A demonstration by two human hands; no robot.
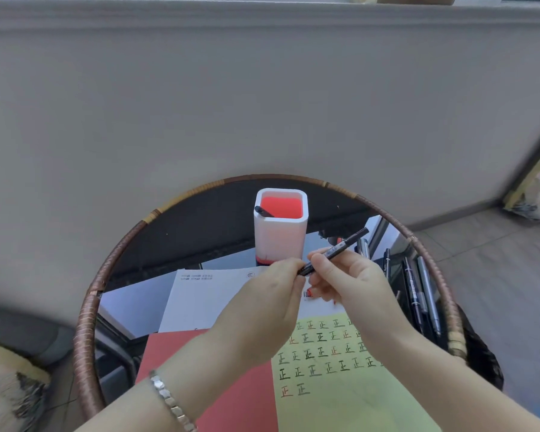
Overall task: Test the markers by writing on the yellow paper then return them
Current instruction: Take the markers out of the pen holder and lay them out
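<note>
Near the middle of the frame, we see both hands meeting on one black marker [340, 246], held in the air above the table and tilted so its far end points to the upper right. Our left hand [262, 307] pinches the near, lower end of it between thumb and fingertips. Our right hand [356, 282] grips the barrel just beyond, fingers curled round it. Whether the cap is on or off we cannot tell.

Below the hands, at the lower right, lies the yellow paper [340, 397], covered in rows of small written characters in black, red and green. It overlaps a red sheet [231, 385] to its left, and a white printed sheet [206, 294] lies above both.

Just above the hands stands a white pen holder [279, 235] with a red inside, upright, with a single dark marker [263, 212] leaning in its left corner. At the right edge of the table several loose markers [415, 294] lie side by side.

All of this sits on a round glass table with a wrapped rattan rim [85, 322]. A silver bracelet [169, 397] circles our left wrist at the bottom of the frame.
</note>
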